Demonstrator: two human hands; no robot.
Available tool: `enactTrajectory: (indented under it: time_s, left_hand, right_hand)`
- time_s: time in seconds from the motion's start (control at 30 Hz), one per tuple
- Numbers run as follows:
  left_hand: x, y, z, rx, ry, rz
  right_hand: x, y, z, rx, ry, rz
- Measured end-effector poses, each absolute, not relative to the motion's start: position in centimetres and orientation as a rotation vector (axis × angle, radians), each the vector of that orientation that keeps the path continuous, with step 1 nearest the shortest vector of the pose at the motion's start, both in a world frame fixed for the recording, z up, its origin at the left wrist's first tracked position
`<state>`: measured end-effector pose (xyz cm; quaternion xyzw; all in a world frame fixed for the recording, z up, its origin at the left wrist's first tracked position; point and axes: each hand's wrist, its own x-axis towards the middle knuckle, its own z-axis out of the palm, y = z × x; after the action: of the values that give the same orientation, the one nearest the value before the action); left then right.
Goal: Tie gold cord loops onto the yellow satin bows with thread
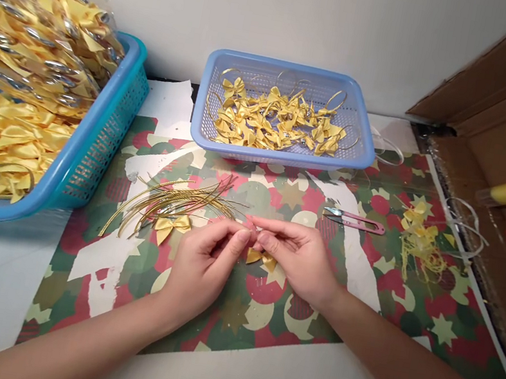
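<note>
Yellow bow (pixel 261 259): under right hand (pixel 304 257); could skew if nudged.
Left hand (pixel 207 266): meets right; cannot tell what's clamped.

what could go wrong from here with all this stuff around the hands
The loose gold strands reach close to the left hand, so they might snag or scatter. The snips lie near the right hand, blades toward its side; a careless reach could nick it. The clear bag bulges above the basket, so it might tip if bumped.
</note>
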<state>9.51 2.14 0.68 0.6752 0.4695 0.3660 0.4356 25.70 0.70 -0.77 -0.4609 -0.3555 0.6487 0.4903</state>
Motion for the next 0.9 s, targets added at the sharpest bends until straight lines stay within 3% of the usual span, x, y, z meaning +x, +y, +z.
enactTrajectory:
  time_s: [0.43, 0.9]
  left_hand:
    - [9.3, 2.0, 0.4, 1.993, 1.078, 0.896]
    - [9.6, 2.2, 1.4, 1.503, 1.095, 0.906]
  right_hand:
    - [26.0, 0.4, -1.0, -1.162, -1.108, 1.507]
    - [25.8, 0.6, -0.7, -1.131, -1.028, 1.483]
